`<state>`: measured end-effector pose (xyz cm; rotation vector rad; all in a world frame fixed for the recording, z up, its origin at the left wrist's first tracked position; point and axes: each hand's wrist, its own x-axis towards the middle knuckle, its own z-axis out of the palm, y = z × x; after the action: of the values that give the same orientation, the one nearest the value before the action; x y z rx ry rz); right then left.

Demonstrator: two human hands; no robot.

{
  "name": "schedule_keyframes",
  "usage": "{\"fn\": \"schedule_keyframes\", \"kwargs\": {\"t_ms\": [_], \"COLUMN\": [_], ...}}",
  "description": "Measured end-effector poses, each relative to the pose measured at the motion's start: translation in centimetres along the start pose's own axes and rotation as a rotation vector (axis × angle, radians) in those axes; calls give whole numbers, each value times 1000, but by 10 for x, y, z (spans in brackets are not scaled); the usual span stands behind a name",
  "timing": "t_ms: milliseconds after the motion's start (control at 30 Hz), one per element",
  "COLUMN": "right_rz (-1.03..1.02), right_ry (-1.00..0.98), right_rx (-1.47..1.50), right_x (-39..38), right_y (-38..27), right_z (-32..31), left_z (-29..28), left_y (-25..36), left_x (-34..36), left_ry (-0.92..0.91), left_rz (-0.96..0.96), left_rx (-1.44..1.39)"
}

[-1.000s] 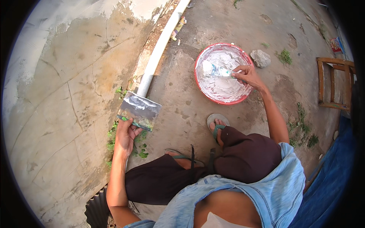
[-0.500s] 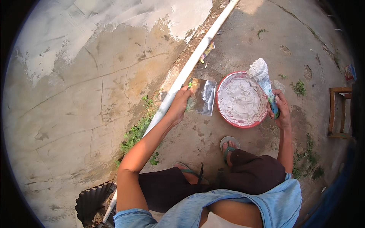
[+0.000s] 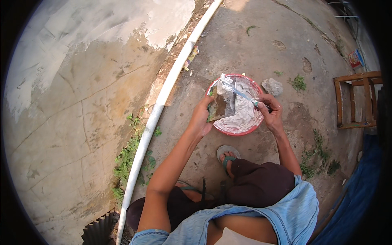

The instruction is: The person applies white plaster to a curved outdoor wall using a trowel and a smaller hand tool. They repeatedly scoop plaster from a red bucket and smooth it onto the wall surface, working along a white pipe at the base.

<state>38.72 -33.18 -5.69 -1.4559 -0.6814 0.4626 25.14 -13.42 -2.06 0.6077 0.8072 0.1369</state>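
Note:
My left hand (image 3: 201, 114) grips a wide flat trowel (image 3: 221, 108), its metal plate held over the left part of a round red basin (image 3: 238, 134). Inside that basin lies thick whitish putty (image 3: 241, 118). My right hand (image 3: 271, 110) is closed round the handle of a putty knife (image 3: 243, 94). The knife's blade reaches left across the basin, and a lump of putty (image 3: 224, 84) sits at its tip, against the trowel's far edge. The trowel's handle is mostly hidden by my left hand.
A long white pipe (image 3: 164, 92) runs along the foot of the wall (image 3: 57, 122), whose far part carries pale fresh coating (image 3: 106, 24). Beyond the basin's right side lies a stone (image 3: 272, 87). A wooden stool (image 3: 339, 102) stands at right; weeds (image 3: 130, 155) grow beside the pipe.
The trowel has moved from beside the basin to over it. My right hand has swung the putty knife leftward, bringing its putty-laden tip to the trowel. The view has shifted right.

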Motion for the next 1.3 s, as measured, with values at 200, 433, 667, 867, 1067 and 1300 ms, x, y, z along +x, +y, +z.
{"fn": "schedule_keyframes", "kwargs": {"t_ms": [200,433,667,867,1067,1300], "right_rz": [-85,-182,-143,-164,-150,85], "right_ry": [113,145,178,203,217,180], "right_rx": [-111,-227,-247,-244,-281,-131], "right_x": [-2,-4,-12,-16,-22,-35], "right_y": [2,1,-7,-9,-9,8], "right_z": [-4,-17,-23,-22,-28,-54], "left_z": [5,12,13,13,8,22], "left_y": [-4,3,0,1,6,38], "left_x": [3,5,8,5,8,-7], "left_ry": [-80,-188,-266,-285,-316,-215], "left_rz": [72,157,196,207,235,381], "left_rx": [-17,-65,-70,-84,-35,36]}}
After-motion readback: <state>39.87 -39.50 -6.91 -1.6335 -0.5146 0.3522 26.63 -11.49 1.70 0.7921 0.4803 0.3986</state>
